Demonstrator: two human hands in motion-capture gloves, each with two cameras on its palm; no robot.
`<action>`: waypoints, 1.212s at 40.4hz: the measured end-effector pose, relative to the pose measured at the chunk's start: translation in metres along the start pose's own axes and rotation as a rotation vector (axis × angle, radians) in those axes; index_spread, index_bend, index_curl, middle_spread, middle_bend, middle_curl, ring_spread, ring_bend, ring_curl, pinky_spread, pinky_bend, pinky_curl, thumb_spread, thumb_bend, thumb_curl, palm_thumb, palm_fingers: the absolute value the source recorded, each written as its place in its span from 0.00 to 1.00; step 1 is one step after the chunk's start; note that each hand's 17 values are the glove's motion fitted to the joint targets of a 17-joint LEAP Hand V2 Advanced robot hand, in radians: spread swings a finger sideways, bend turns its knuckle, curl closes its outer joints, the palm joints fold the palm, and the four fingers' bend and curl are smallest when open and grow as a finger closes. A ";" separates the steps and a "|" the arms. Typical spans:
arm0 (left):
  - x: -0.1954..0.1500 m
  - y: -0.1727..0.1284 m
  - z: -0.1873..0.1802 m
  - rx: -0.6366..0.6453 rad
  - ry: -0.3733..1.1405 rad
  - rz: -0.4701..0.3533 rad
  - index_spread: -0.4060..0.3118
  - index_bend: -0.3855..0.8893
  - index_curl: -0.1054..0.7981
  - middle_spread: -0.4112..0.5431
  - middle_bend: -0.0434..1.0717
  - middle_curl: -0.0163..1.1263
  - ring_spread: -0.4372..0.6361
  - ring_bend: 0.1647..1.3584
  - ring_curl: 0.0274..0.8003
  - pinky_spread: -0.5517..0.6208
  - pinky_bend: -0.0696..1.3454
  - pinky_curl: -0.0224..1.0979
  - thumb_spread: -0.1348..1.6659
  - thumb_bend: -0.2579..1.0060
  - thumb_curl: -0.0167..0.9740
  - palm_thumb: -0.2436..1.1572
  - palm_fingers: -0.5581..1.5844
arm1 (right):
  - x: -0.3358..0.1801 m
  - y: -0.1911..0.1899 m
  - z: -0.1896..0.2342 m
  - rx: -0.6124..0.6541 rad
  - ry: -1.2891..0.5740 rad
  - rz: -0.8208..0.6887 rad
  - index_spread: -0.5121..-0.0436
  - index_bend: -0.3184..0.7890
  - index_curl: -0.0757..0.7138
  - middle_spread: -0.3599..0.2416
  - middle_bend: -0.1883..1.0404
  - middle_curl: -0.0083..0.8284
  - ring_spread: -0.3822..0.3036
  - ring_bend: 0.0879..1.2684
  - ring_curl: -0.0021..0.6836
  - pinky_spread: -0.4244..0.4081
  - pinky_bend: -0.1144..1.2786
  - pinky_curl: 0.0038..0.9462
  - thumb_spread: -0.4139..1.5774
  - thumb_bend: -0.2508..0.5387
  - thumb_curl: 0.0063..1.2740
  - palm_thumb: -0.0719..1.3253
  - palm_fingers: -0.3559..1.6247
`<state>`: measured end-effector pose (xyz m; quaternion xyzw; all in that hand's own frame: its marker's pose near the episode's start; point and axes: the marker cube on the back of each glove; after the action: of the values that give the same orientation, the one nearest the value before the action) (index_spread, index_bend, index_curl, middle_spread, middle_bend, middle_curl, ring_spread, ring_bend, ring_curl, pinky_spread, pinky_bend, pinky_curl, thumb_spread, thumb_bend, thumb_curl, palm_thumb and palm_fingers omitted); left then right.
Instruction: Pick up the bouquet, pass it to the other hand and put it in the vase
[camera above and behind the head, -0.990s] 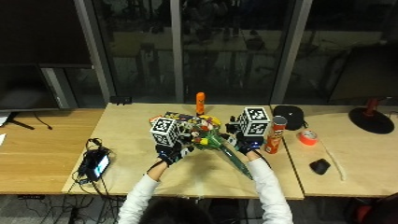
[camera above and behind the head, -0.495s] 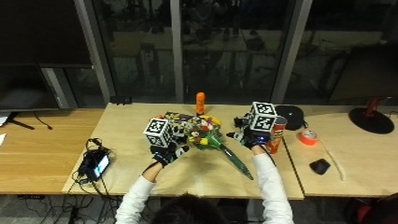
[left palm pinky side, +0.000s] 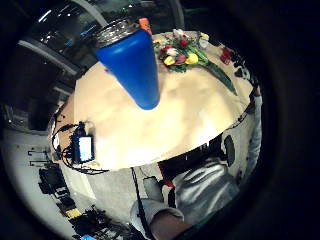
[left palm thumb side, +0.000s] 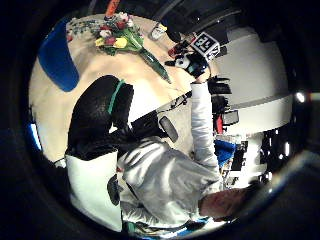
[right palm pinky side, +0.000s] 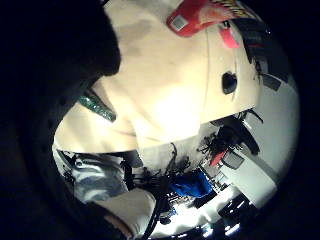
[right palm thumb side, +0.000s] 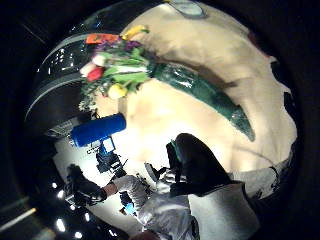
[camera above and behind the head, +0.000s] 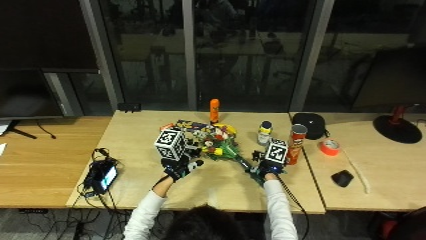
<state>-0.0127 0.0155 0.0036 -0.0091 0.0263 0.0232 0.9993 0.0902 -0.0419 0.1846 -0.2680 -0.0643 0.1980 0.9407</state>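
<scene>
- Bouquet of red, yellow and white tulips in a green wrap (camera above and behind the head: 223, 149) is seen lying on the light wooden table (camera above and behind the head: 140, 145), flower heads toward 11 o'clock, wrapped stem end toward 5 o'clock.
- Right hand in a black glove (camera above and behind the head: 267, 171) is placed at the stem end of the bouquet; from the outside view it cannot be told whether its fingers are curled round the wrap or apart.
- Left hand in a black glove (camera above and behind the head: 178, 167) is held at 8 o'clock of the flower heads, apart from them; fingers appear spread, and nothing is seen held.
- Blue cylindrical vase with a metal rim (left palm pinky side: 131, 65) is shown in the left palm view standing on the table beside the flower heads; in the outside view it is hidden behind the left hand.
- Orange bottle (camera above and behind the head: 214, 110) stands at 12 o'clock of the bouquet.
- Red crisps tube (camera above and behind the head: 295, 145) stands at 3 o'clock of the bouquet, a small white bottle with a blue cap (camera above and behind the head: 265, 133) just beside it.
- Orange tape roll (camera above and behind the head: 327, 147) and black computer mouse (camera above and behind the head: 342, 178) lie further toward 3 o'clock.
- Black device with a lit screen and cables (camera above and behind the head: 102, 175) lies at the table's 9 o'clock edge.
</scene>
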 end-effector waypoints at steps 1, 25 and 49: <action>0.000 0.000 0.001 -0.003 0.002 0.003 0.55 0.43 0.48 0.65 0.20 0.27 0.74 0.26 0.28 0.79 0.23 0.29 0.73 0.19 0.31 0.48 0.41 | -0.001 -0.001 0.003 0.081 0.003 -0.042 0.84 0.32 0.16 0.72 0.38 0.43 0.51 0.57 0.52 0.70 0.67 0.40 0.72 0.29 0.24 0.43 0.41; 0.005 0.004 0.003 -0.048 0.032 0.027 0.55 0.43 0.49 0.64 0.20 0.29 0.73 0.26 0.30 0.78 0.22 0.31 0.74 0.19 0.33 0.48 0.42 | -0.011 0.007 0.056 0.062 0.219 0.076 0.76 0.44 0.24 0.52 0.45 0.50 0.35 0.51 0.52 0.49 0.62 0.37 0.70 0.33 0.30 0.57 0.56; -0.004 -0.020 0.008 -0.078 0.018 -0.027 0.55 0.43 0.50 0.62 0.21 0.31 0.72 0.25 0.31 0.77 0.20 0.32 0.74 0.19 0.34 0.48 0.43 | -0.017 -0.024 0.032 0.687 -0.380 -0.073 0.59 0.64 0.60 0.28 0.65 0.68 0.24 0.61 0.69 0.18 0.50 0.40 0.64 0.29 0.37 0.75 0.97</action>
<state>-0.0149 -0.0043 0.0119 -0.0486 0.0344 0.0109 0.9982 0.0757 -0.0525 0.2240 0.1064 -0.1768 0.2207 0.9533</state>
